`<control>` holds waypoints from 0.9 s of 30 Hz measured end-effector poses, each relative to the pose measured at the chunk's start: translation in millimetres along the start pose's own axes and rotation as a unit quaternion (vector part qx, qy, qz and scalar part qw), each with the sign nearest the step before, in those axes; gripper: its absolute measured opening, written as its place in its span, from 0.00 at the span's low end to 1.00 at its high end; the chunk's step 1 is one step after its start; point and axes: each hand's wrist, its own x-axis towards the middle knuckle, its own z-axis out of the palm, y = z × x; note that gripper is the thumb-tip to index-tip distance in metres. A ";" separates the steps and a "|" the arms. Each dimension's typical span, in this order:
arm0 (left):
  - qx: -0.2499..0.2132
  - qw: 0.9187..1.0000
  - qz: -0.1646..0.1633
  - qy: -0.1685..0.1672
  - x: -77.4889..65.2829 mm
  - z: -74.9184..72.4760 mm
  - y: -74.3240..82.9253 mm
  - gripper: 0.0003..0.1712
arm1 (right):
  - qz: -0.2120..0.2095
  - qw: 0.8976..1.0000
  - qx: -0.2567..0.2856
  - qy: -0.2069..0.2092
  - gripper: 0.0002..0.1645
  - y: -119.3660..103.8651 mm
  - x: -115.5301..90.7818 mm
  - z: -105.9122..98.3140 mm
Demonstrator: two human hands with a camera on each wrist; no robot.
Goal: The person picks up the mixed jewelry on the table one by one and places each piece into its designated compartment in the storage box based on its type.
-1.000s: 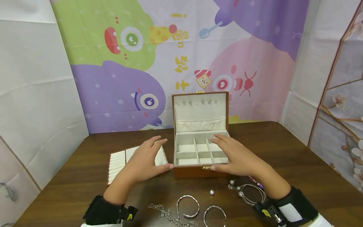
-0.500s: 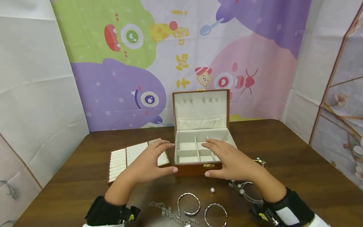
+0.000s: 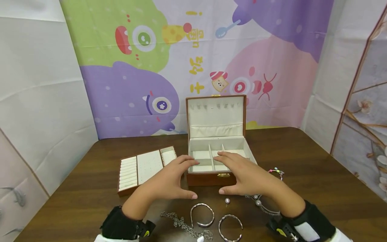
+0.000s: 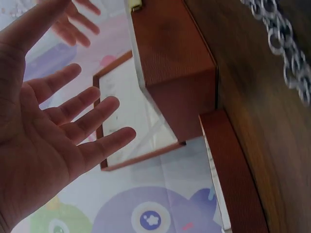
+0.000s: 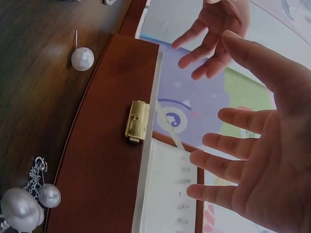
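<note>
A brown jewelry box [image 3: 202,179] stands with its lid raised, white compartments showing and a gold clasp [image 5: 138,120] on its front. My left hand [image 3: 169,179] hovers before the box's left front corner, fingers spread and holding nothing. Opposite it, my right hand [image 3: 245,173] is held over the box's front right part, its fingers apart and likewise holding nothing. Left of the box lies a removable tray [image 3: 148,166] with ring rolls, partly covered by the left hand. Below the hands lie a pearl earring [image 3: 227,201], two silver bangles [image 3: 202,215] and a silver chain necklace [image 3: 184,226].
Under my right forearm is a grey pearl bracelet [image 3: 258,202], partly hidden. A colorful beaded bracelet [image 3: 276,171] lies behind that forearm. The dark wooden table [image 3: 317,178] ends at a cartoon-print curtain [image 3: 208,57].
My left hand has shifted right and slightly down, uncovering more of the tray. My right hand has moved a little left and lower. The head view has shifted slightly.
</note>
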 end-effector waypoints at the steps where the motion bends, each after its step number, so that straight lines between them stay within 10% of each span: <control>1: 0.002 1.000 0.007 -0.006 0.7 1.4 1.2 0.51 | -0.002 1.000 0.002 -0.003 0.53 -0.3 -0.1 0.5; 18: -0.013 0.987 -0.004 -0.159 7.1 27.8 5.5 0.21 | -0.023 1.000 0.002 -0.017 0.51 -7.5 0.9 8.4; 27: 0.024 0.983 -0.017 -0.180 7.0 33.0 8.7 0.16 | -0.030 0.999 -0.002 -0.023 0.46 -7.7 1.0 10.8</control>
